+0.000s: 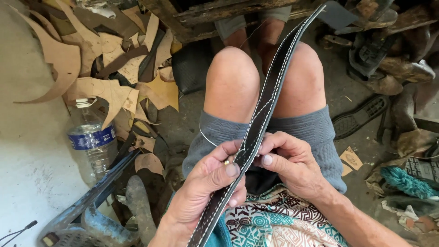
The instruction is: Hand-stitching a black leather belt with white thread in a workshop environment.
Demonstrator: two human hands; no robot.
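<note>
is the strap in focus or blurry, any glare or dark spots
Head view: the dark stitched strap is sharp between the left hand and right hand; soft daylight, mild brightness on the knees; deep shadow under the wooden bench; edges look slightly bowed.

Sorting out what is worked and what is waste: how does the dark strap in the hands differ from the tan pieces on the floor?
The dark strap is long, narrow and edged with white stitching; the tan pieces are irregular, curved offcuts without stitching. The strap is held by the left hand and right hand; the pieces lie loose.
</note>
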